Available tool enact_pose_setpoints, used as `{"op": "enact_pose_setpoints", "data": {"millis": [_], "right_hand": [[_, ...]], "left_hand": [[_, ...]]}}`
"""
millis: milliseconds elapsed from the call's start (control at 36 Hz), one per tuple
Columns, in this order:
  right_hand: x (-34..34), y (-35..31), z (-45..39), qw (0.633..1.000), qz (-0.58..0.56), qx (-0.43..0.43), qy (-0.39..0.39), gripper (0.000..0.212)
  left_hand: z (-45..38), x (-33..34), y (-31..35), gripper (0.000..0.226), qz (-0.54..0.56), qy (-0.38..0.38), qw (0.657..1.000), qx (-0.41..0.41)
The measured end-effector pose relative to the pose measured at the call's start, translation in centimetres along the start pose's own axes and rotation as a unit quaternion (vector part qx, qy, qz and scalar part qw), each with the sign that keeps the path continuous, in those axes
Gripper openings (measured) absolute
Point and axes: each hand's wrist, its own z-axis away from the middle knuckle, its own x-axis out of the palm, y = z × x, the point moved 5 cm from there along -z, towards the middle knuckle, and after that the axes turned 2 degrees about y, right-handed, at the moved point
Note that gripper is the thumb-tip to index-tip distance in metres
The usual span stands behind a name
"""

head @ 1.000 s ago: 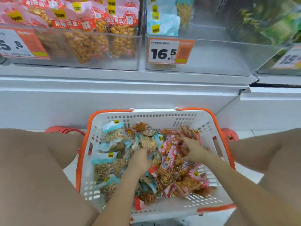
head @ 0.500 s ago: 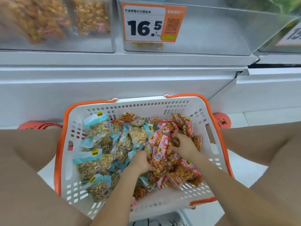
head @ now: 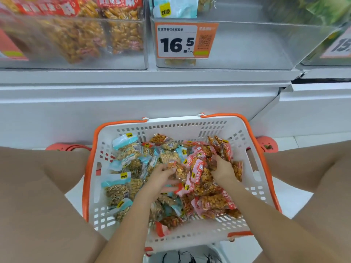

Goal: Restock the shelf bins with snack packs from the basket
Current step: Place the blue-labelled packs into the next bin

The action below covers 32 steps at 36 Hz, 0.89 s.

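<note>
Person crouched before a white shelf (head: pixel 133 78), knees spread either side of a white basket (head: pixel 190 128) with an orange rim, which sits on the floor between the legs. Basket holds a loose heap of snack packs: pale blue packs (head: pixel 121 179) mostly on its left side, red-and-pink packs (head: pixel 210 202) mostly on its right. Both hands are down in the heap near its middle. Left hand (head: pixel 161 177) lies palm down over the packs where the two colours meet, fingers curled onto a clear pack of nuts; whether they truly pinch it cannot be told, the hand being slightly blurred. Right hand (head: pixel 221 168) is pushed in among the red-and-pink packs, fingers bent around several of them, packs bunched against the palm and sticking up past the knuckles. On the shelf above stand clear bins: the left bin (head: pixel 79 61) is stocked with red-labelled packs of golden snacks standing upright; the middle bin (head: pixel 247 44) is nearly bare, with a blue pack at its back left and an orange-framed price tag (head: pixel 185 40) reading 16.5 on its front. A third bin at far right shows green packaging, blurred
</note>
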Motion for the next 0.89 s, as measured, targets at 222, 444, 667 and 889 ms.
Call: {"op": "enact_pose_setpoints", "data": {"millis": [222,444,667,889], "right_hand": [[-5.1,-2.8,1.6,0.943,-0.303,0.021,0.135,0.020],[-5.9,-6.5,5.8,0.711,-0.691,0.117,-0.061,0.024],[-5.2,-10.5,8.7,0.711,-0.689,0.009,-0.140,0.026],[-5.1,-11.2,9.7,0.791,-0.600,-0.065,-0.100,0.069]], "left_hand": [[1.6,-1.6,1.7,0.039,0.169,0.077,0.980,0.068],[3.8,-1.7,5.5,0.069,0.288,0.020,0.948,0.131],[6.8,0.2,7.4,0.049,0.209,-0.019,0.961,0.181],[7.0,-0.4,7.4,0.020,0.169,0.065,0.954,0.241]]}}
